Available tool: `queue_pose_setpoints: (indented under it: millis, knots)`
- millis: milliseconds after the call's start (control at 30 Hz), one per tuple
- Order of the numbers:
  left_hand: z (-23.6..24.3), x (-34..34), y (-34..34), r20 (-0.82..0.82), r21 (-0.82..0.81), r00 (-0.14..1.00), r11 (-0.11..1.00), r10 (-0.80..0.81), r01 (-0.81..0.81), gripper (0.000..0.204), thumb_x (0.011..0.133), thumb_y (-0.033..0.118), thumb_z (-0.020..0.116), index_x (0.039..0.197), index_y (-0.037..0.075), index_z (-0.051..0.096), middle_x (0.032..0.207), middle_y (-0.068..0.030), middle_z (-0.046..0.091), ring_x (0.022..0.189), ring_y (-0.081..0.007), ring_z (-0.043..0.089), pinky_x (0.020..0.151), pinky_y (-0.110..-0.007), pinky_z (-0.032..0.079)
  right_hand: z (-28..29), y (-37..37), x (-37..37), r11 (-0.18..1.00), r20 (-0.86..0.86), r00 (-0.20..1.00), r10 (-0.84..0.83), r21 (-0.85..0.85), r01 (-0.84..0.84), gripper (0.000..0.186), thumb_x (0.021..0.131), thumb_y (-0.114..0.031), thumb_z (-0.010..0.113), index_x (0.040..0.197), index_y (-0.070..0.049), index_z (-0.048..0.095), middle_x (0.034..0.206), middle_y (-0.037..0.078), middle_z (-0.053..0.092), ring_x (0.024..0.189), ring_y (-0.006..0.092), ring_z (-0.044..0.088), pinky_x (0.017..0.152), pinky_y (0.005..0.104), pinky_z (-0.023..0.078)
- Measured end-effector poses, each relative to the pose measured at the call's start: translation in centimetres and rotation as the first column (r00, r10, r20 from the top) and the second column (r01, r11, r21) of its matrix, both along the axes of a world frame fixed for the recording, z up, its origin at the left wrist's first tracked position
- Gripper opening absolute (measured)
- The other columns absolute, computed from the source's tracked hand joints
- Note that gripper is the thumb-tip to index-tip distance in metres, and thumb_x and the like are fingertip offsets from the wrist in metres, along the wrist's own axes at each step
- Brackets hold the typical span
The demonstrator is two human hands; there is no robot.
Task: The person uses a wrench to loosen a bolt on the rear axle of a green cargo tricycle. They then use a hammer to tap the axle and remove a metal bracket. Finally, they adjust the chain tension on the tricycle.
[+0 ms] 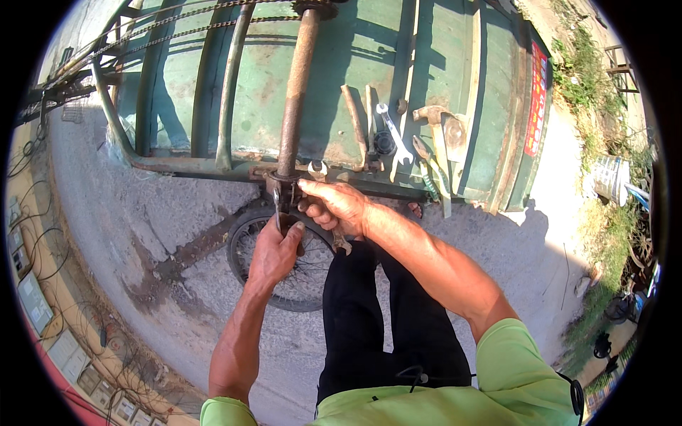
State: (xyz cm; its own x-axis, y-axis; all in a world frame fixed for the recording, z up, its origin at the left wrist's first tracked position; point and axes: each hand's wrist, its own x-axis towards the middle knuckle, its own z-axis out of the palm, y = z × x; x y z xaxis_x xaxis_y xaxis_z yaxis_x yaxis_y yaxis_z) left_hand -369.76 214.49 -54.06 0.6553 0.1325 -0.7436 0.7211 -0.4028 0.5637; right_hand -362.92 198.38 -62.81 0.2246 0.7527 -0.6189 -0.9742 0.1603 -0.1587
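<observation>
The left hand (272, 253) is closed around a slim metal tool (277, 201), held upright with its tip against the axle end, presumably to bear on the fitting there; the lower part of that tool is hidden in the fist, so its exact kind I cannot tell; the right hand (337, 206) is half curled, an open-ended wrench (342, 244) held across the palm, one end showing above the knuckles and the other below, likely kept there so that the extended index finger is free to touch the collar (285, 179); the rusty axle tube (294, 106) runs from this collar away over the green metal panel (266, 92), which seems to serve as a bench; right of the tube lie a hammer (439, 142), a combination wrench (395, 133) and green-handled pliers (429, 179), probably set there for easy reach; a spoked wheel (291, 306) shows below the hands; drive chains (206, 30) cross the far left.
</observation>
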Motion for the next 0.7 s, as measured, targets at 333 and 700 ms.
queue_pose_setpoints:
  millis: [333,700]
  knots:
    - [0.7,0.1,0.0,0.005,-0.009,1.0,1.0,-0.007,0.007,0.024,0.099,0.023,0.059,0.1,-0.001,0.059,0.074,-0.0033,0.058,0.065,-0.0132,0.057,0.06,-0.032,0.046,1.0,0.0,-0.6,0.87,0.866,0.422,0.27,-0.407,0.279,0.033,0.088,-0.028,0.072,0.094,0.003,0.063,0.077,0.014,0.065,0.069,0.0225,0.061,0.07,0.0374,0.051]
    - [1.5,0.6,-0.1,-0.035,-0.016,0.999,1.0,0.002,-0.002,0.024,0.1,0.022,0.058,0.104,-0.002,0.06,0.074,-0.0039,0.06,0.067,-0.0137,0.057,0.062,-0.033,0.047,1.4,-0.4,0.4,0.987,0.106,0.991,0.077,-0.15,-0.061,0.047,0.094,-0.051,0.067,0.09,-0.004,0.066,0.067,-0.002,0.056,0.052,0.0052,0.043,0.044,0.0213,0.029]
